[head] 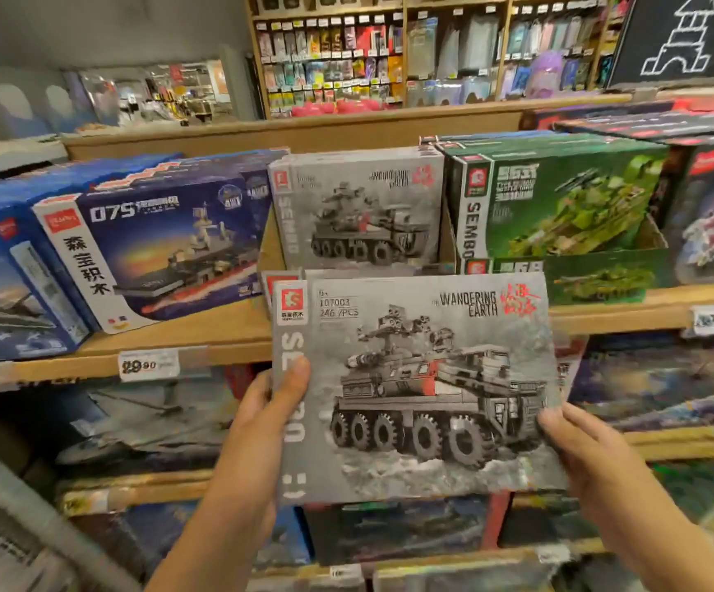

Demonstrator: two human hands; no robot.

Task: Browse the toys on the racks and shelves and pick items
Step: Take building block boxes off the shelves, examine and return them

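Observation:
I hold a grey toy box showing a wheeled armoured vehicle and the words "Wandering Earth" upright in front of the shelves. My left hand grips its left edge, thumb on the front face. My right hand grips its lower right edge, fingers curled behind the box. A matching grey box stands on the wooden shelf just behind it.
Blue warship boxes stand left on the same shelf, green tank boxes right. A price tag hangs on the shelf edge. Lower shelves hold more boxes. A far wall rack carries small packaged goods.

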